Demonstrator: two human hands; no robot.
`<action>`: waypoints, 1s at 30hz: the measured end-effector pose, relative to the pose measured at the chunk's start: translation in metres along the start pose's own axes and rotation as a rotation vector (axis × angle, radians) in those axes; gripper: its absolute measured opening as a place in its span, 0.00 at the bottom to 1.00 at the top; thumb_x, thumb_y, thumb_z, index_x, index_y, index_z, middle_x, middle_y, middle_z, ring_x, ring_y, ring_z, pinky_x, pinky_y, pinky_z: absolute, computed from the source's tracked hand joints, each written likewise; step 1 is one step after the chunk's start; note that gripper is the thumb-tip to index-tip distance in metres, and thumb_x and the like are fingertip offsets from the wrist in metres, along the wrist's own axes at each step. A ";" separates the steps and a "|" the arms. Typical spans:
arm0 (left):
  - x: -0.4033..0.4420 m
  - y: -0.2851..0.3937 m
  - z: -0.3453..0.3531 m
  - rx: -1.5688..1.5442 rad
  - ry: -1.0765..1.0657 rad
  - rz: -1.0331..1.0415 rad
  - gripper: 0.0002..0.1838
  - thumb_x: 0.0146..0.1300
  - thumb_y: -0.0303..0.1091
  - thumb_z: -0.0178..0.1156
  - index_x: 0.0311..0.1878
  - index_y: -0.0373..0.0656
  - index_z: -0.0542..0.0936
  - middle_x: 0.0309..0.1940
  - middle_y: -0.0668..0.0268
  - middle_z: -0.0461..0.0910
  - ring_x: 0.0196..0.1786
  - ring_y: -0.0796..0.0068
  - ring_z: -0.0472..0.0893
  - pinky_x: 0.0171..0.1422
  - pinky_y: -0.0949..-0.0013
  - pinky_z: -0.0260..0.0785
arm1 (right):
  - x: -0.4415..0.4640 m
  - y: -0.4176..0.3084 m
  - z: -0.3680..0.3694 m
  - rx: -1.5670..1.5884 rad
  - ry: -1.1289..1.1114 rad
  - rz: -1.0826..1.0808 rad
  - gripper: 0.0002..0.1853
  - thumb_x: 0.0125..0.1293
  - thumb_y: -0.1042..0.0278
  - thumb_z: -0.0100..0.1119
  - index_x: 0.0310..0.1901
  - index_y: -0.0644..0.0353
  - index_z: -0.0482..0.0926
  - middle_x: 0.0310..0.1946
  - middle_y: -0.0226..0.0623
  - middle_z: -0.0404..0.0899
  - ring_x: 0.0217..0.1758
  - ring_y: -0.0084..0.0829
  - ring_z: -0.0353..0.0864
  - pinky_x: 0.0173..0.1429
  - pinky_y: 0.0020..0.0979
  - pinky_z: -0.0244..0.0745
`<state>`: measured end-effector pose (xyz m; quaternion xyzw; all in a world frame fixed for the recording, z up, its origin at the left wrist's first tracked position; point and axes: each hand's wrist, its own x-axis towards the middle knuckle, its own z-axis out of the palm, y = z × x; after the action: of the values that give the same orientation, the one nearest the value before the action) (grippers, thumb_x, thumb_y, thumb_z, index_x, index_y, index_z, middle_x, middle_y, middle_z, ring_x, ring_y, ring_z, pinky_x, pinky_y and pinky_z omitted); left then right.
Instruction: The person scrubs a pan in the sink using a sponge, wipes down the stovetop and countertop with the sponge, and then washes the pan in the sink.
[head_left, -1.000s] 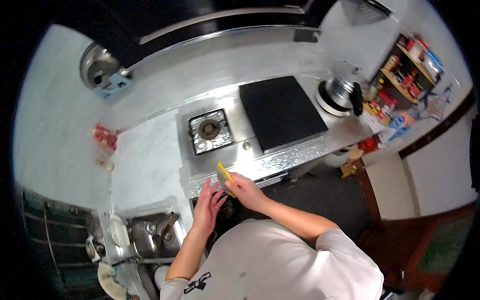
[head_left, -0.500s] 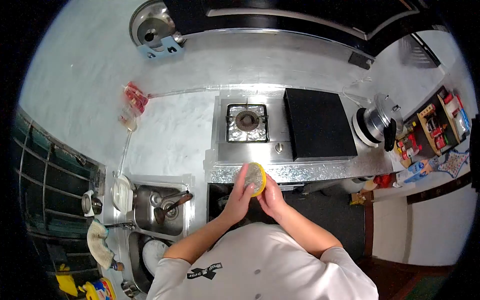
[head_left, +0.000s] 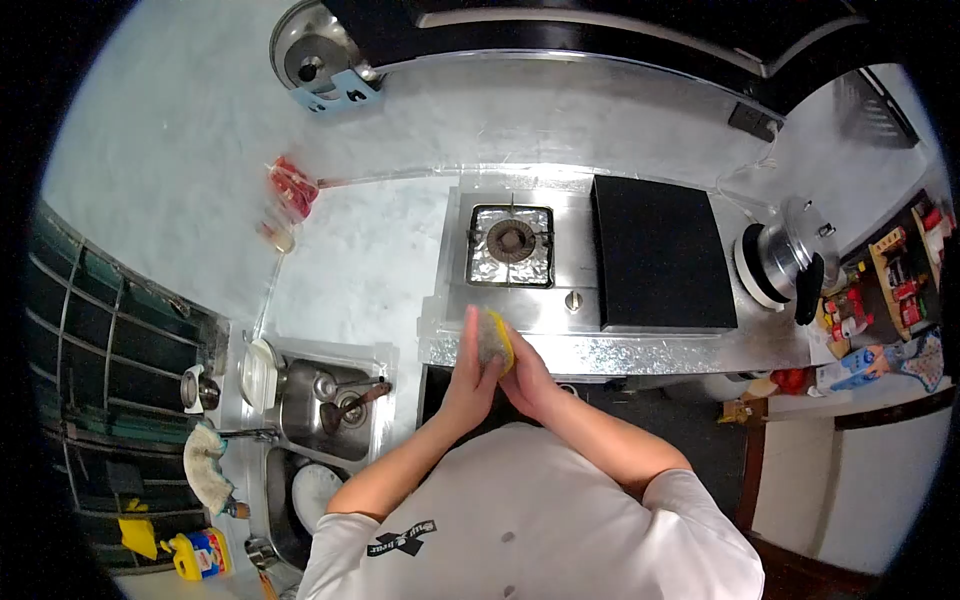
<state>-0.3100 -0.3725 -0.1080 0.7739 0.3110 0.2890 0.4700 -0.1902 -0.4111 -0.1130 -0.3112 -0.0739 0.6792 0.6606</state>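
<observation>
A round scrubbing sponge (head_left: 492, 338), with a greyish mesh face and a yellow edge, is pressed between my two hands in front of the stove. My left hand (head_left: 468, 372) lies against its grey face, fingers pointing up and thumb across the lower part. Against the yellow side rests my right hand (head_left: 530, 378), whose fingers are partly hidden behind the sponge. Just beyond the hands is the steel gas stove (head_left: 530, 300) with its burner (head_left: 511, 241) and knob (head_left: 573, 300).
To the left, a double sink (head_left: 300, 455) holds a dark-handled ladle (head_left: 350, 408) and a white plate (head_left: 315, 495). A black panel (head_left: 662, 255) covers the stove's right side. A pressure cooker (head_left: 785, 255) stands farther right. Yellow detergent bottle (head_left: 203, 553) at lower left.
Both hands, with the sponge, have moved slightly up and left and pressed closer together, so less of the sponge shows. The whole view has shifted a little.
</observation>
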 end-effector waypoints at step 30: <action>0.049 0.027 0.067 -0.194 0.411 -0.388 0.32 0.74 0.37 0.47 0.76 0.42 0.49 0.74 0.58 0.54 0.75 0.62 0.56 0.77 0.62 0.46 | 0.075 -0.210 -0.079 -0.759 -0.141 -0.595 0.20 0.68 0.69 0.58 0.60 0.60 0.71 0.55 0.35 0.78 0.60 0.29 0.76 0.65 0.33 0.71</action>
<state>-0.2239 -0.3820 -0.1024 0.5769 0.5127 0.3726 0.5153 0.0346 -0.3407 -0.0921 -0.4484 -0.4468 0.4054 0.6596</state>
